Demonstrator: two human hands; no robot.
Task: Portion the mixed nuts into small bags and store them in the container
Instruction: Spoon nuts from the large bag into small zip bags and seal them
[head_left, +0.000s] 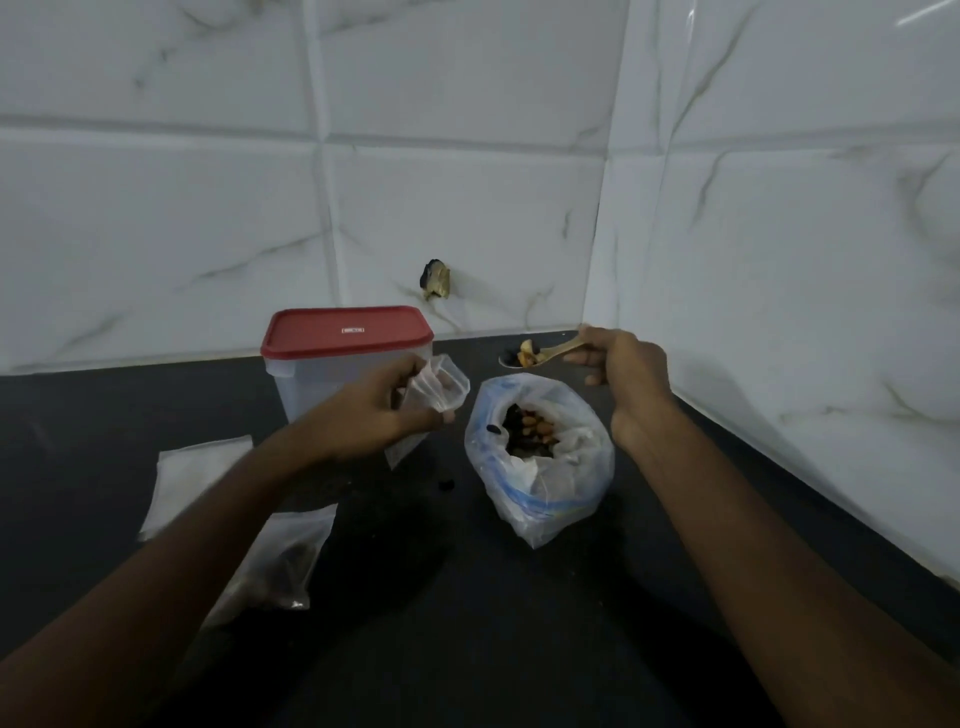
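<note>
Pinching a small clear bag (441, 387) at its rim, the left hand (387, 410) holds it up above the dark counter (519, 623). Its fingers are curled round the plastic, and the mouth of the bag stands open toward the right. The right hand (623, 369) has its fingers closed round the handle of a spoon (550, 351). The bowl of the spoon points left and carries a heap of nuts (pale ones and dark ones together). It is seen just behind the large bag and apart from the mouth of the small bag.

Between the two hands the large plastic bag (540, 457) stands on the counter, its top rolled open, and the mixed nuts (530, 431) lie inside it. One dark piece (447, 485) lies loose on the counter, just left of this bag.

Behind the left hand stands the clear container (311, 384), near the tiled wall (467, 208), and its red lid (347, 332) is on. At the left, partly under the left forearm, two more small bags lie flat. The farther flat bag (197, 467) looks pale, and the nearer flat bag (283, 561) has something dark inside.
</note>
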